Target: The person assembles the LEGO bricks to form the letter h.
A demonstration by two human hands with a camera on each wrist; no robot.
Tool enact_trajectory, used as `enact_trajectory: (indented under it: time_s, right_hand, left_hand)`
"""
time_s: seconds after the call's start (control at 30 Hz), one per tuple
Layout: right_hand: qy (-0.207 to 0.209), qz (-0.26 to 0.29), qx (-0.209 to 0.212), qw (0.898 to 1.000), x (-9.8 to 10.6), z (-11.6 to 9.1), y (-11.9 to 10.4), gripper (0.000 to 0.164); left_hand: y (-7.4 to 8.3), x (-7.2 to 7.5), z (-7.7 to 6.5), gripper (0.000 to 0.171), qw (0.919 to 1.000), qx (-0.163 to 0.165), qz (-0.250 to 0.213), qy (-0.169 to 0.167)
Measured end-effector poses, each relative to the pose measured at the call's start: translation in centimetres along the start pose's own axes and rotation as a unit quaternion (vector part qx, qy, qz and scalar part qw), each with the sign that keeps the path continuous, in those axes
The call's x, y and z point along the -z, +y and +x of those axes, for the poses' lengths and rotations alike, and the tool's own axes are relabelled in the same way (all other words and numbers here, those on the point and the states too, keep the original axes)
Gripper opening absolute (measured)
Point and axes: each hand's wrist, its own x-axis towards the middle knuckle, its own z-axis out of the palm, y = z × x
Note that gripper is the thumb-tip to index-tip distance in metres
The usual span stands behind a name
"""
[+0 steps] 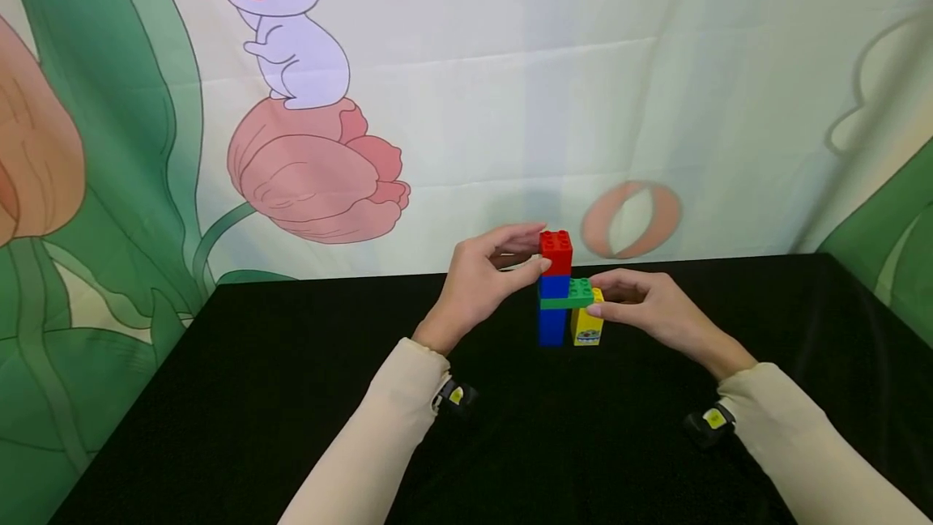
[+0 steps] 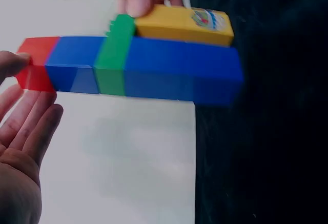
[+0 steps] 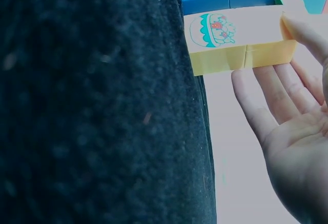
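Observation:
A tower of building bricks stands on the black table: a red brick (image 1: 556,253) on top, then a blue brick (image 1: 555,288), a wide green brick (image 1: 576,303) and more blue bricks (image 1: 551,327) at the base. My left hand (image 1: 481,272) pinches the red brick, thumb in front. Beside the lower blue bricks, under the green brick's overhang, is a stack of two yellow bricks (image 1: 587,330) with a printed bowl picture. My right hand (image 1: 651,305) pinches the upper yellow brick (image 3: 269,53) between thumb and fingers. In the left wrist view the yellow stack (image 2: 169,23) lies alongside the blue ones.
A black cloth (image 1: 510,444) covers the table. Close behind its far edge hangs a pale curtain (image 1: 466,128) printed with flowers, leaves and a white animal. Dark camera straps (image 1: 452,394) circle both wrists over cream sleeves.

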Motion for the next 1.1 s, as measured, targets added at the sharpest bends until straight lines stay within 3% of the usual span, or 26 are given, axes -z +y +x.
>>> enact_trajectory:
  time_s: [0.13, 0.47, 0.77, 1.1]
  right_hand:
    - [0.000, 0.000, 0.001, 1.000, 0.0, 0.1, 0.0, 0.052]
    - [-0.001, 0.001, 0.004, 1.000, 0.0, 0.1, -0.2, 0.051]
    - [-0.001, 0.005, 0.005, 1.000, 0.0, 0.0, -0.1, 0.050]
    - [-0.002, 0.009, 0.003, 1.000, 0.0, 0.0, -0.1, 0.050]
  left_hand:
    - [-0.8, 0.3, -0.2, 0.049, 0.9999, 0.015, -0.003, -0.008]
    - [-2.8, 0.8, -1.1, 0.039, 0.9956, 0.063, -0.026, -0.065]
    - [-4.3, 0.6, -1.7, 0.037, 0.9902, 0.094, -0.040, -0.095]
    - [-5.0, -0.1, -2.0, 0.035, 0.9892, 0.107, -0.045, -0.090]
